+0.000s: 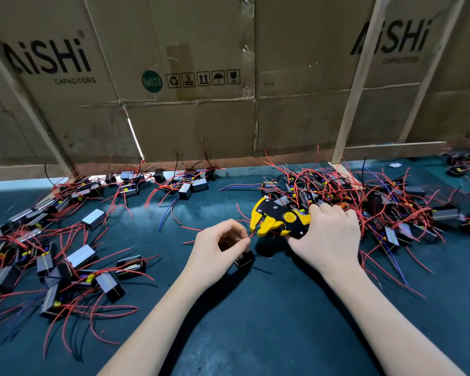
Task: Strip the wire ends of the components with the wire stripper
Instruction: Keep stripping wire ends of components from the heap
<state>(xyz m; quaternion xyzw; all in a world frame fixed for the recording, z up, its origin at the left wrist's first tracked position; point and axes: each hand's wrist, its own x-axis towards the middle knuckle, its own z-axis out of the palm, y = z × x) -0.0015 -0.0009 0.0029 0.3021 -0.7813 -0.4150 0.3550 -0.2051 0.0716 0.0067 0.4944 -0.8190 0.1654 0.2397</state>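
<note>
1. Just right of the frame's centre, the right hand [327,236] grasps the handles of the yellow-and-black wire stripper [278,219], its jaws pointing left and standing apart.
2. The left hand [217,249] pinches a thin red wire [251,236] between thumb and fingertips, the wire's end right at the jaws; the black component [243,259] it belongs to lies on the dark green mat [255,321] just under that hand.
3. If the wire sits too deep or off its notch, I reckon the squeeze could cut the strands or strip too long a piece.
4. The tangled pile [364,196] at centre right touches the tool hand; a stray lead could catch in the jaws.
5. More components [73,261] crowd the lower left, so stripped and unstripped ones could get mixed.
</note>
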